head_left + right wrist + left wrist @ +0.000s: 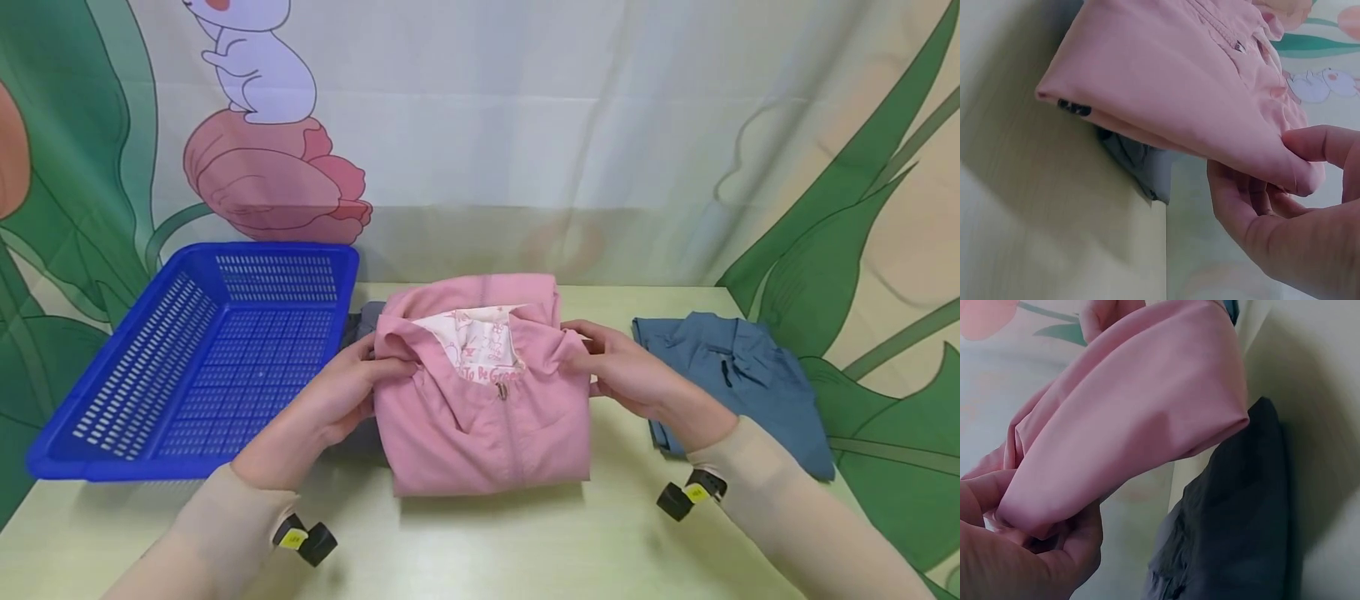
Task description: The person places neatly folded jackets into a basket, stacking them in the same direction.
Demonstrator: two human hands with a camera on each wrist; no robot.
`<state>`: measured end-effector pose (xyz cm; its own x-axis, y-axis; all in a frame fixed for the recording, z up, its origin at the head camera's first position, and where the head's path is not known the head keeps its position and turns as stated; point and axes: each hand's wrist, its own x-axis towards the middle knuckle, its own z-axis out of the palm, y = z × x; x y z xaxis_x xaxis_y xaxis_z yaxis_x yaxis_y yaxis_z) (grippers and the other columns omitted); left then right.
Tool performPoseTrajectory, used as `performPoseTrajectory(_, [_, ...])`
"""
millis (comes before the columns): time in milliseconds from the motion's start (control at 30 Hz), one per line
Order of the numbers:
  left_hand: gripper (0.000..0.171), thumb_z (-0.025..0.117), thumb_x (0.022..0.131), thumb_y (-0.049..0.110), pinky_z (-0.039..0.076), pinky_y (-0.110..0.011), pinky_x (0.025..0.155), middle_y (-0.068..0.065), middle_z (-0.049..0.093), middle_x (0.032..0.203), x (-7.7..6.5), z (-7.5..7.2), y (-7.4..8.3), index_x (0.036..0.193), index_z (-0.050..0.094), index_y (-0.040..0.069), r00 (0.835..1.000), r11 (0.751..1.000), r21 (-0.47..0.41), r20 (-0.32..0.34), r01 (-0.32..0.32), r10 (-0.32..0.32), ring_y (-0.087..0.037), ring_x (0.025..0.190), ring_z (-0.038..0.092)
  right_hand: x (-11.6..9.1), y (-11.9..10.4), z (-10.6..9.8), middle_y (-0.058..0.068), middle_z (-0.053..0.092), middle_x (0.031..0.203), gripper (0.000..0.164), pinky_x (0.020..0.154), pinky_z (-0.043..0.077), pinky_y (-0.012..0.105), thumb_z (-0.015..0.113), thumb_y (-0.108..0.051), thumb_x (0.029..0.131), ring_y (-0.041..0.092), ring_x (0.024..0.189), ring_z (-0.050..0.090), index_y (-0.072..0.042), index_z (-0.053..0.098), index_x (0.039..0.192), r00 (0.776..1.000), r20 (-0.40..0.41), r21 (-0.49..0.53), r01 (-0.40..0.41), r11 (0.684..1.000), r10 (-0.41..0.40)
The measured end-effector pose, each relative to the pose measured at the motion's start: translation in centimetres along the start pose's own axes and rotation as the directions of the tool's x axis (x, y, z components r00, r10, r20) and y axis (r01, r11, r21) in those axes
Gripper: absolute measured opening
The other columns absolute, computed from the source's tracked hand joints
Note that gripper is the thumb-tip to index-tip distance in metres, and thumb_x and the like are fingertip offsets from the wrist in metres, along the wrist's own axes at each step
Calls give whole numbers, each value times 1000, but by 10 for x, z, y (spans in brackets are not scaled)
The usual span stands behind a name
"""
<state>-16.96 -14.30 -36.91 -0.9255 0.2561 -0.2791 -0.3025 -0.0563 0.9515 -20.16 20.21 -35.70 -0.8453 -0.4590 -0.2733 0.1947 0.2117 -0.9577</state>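
Observation:
A folded pink jacket point(487, 442) with a zip and a white printed lining is held up just over the table in the head view. At its left upper edge, my left hand point(345, 392) pinches the cloth between thumb and fingers. My right hand point(630, 371) grips the opposite edge the same way, and the right wrist view shows the thumb on top with fingers beneath the fold. Behind and below the jacket, on the left, a dark grey folded garment point(1229, 519) lies on the table, partly hidden by the jacket.
A blue plastic basket point(247, 375) with nothing in it stands at the left of the pale table point(480, 550). On the right lies a folded blue-grey garment point(757, 400). A printed curtain point(480, 142) hangs behind the table.

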Motion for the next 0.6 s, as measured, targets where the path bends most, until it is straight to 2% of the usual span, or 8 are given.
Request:
performPoseTrajectory(200, [62,66,97,10,56,-28,82,-3,64,111,-5,-13,5,151,36,3,999,1000,-7,-34,-18,18,-13,93,66,7,-8,13,19,50,131,62,86,57,39,61,-4,97,28,109,60,-5,36,153,1000,-4,35,-1,999,2])
performPoseTrajectory(433, [38,65,98,7,56,-26,79,2,65,104,-11,-26,9,131,47,7,998,998,-46,-55,-38,36,-10,89,67,17,-14,24,20,51,130,62,88,57,41,61,-3,95,29,111,59,-4,37,153,1000,7,34,13,999,-13])
performPoseTrajectory(500, [40,65,98,9,56,-26,80,2,66,104,-13,-30,10,133,47,6,997,998,-47,-62,-38,35,-10,89,67,21,-16,27,20,51,131,62,88,57,42,61,-3,95,29,112,58,-5,37,153,1000,11,32,12,999,-13])
performPoseTrajectory(600, [51,65,99,11,56,-26,82,2,67,107,-17,-35,13,143,41,5,998,998,-40,-59,-41,38,-11,92,67,24,-20,32,20,51,129,61,87,57,41,61,-3,95,29,111,58,-5,38,152,1000,12,32,15,999,-15])
